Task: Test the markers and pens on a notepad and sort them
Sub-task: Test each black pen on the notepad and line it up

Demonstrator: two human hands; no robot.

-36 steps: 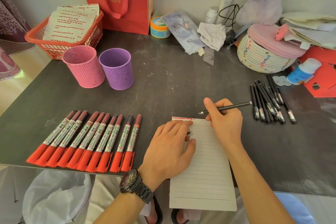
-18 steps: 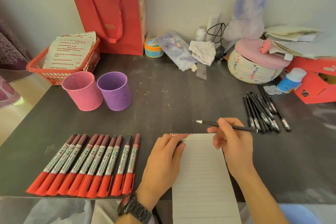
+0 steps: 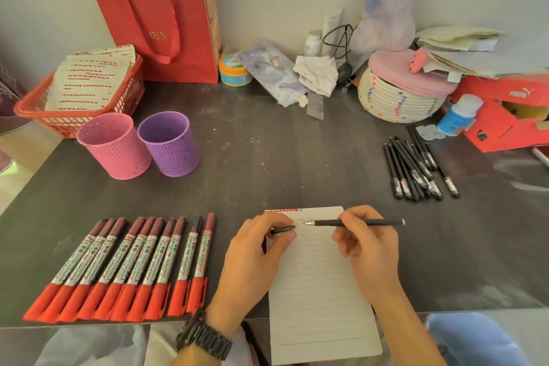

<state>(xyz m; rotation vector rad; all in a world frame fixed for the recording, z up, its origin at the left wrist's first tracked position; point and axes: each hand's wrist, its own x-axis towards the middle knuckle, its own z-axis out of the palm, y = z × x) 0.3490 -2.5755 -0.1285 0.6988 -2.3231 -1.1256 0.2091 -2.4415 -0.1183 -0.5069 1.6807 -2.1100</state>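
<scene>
1. Closing since a second ago: slim black pen [image 3: 356, 222], silver tip now just beside the small black cap [image 3: 282, 229], over the white lined notepad [image 3: 320, 291] top edge
2. Cap pinched by left hand [image 3: 255, 261]; pen barrel pinched by right hand [image 3: 368, 249]
3. Page looks unmarked; judged: test stroke still pending, recapping possible
4. Long axis runs level, hand to hand; tip points at left hand, tail past right hand

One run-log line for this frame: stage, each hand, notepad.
stage: pen uncapped, no test mark yet | left hand: pinches pen cap | right hand: holds black pen, tip over top of blank notepad
</scene>
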